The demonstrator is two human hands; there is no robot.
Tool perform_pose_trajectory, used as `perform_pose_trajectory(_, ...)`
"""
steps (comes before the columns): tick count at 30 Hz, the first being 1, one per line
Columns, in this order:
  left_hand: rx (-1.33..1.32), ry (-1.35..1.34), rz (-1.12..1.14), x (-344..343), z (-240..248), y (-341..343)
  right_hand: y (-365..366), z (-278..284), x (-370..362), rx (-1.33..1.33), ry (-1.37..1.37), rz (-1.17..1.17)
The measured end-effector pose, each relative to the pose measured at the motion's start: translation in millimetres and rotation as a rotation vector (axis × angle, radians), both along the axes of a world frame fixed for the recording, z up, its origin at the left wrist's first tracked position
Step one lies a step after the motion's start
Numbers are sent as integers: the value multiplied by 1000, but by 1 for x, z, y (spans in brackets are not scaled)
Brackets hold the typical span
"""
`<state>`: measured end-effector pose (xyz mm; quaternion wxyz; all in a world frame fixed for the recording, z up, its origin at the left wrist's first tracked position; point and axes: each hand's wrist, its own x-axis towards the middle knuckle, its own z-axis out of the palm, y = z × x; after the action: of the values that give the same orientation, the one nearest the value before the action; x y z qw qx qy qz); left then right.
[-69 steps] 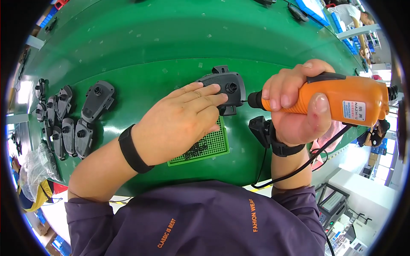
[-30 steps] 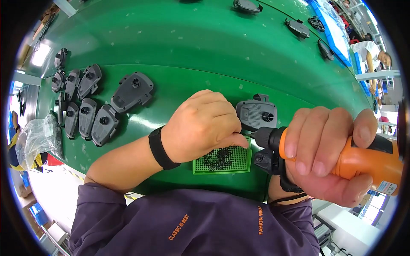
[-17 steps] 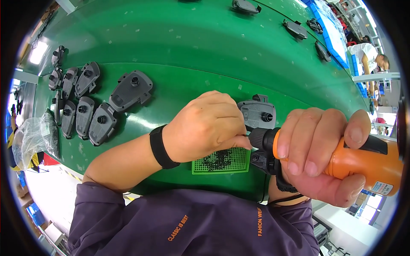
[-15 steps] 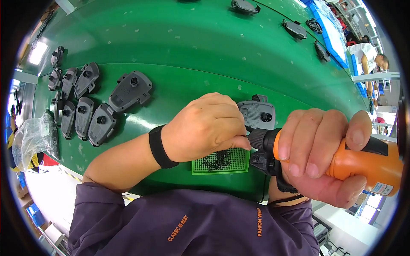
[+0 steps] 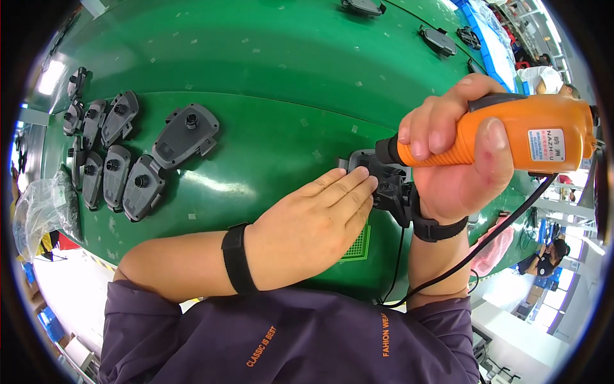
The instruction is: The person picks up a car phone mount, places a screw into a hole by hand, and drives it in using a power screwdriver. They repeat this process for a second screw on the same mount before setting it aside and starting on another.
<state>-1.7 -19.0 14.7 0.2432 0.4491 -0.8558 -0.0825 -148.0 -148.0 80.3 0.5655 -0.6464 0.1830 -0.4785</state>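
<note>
My right hand (image 5: 457, 150) is wrapped round an orange electric screwdriver (image 5: 531, 137) with a black nose, held on its side and pointing left. Its nose is over a dark grey phone holder (image 5: 362, 155) on the green table; the bit's tip is hidden. My left hand (image 5: 313, 221) lies flat with its fingers stretched out and close together, fingertips against the near side of that holder. Most of the holder is covered by my fingers and the tool. Beneath my left hand, a corner of a green perforated tray (image 5: 358, 246) shows.
Several similar grey holders (image 5: 185, 137) with black knobs lie at the left of the green table (image 5: 268, 121). A clear plastic bag (image 5: 41, 214) sits at the left edge. More holders (image 5: 438, 40) lie far right near a blue tray (image 5: 492, 48). A black cord (image 5: 486, 253) hangs from the screwdriver.
My left hand has opened from a pinch beside the screwdriver's nose and now lies flat by the holder. The screwdriver has risen and swung level over the holder.
</note>
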Motion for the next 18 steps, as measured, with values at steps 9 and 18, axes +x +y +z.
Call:
perform_pose_trajectory(9,22,-6,-5,-1,0,-1,-10,-21,3,-2,-16,28)
perform_pose_trajectory(18,9,-31,2,-2,-4,-1,-9,-26,8,44,-19,42)
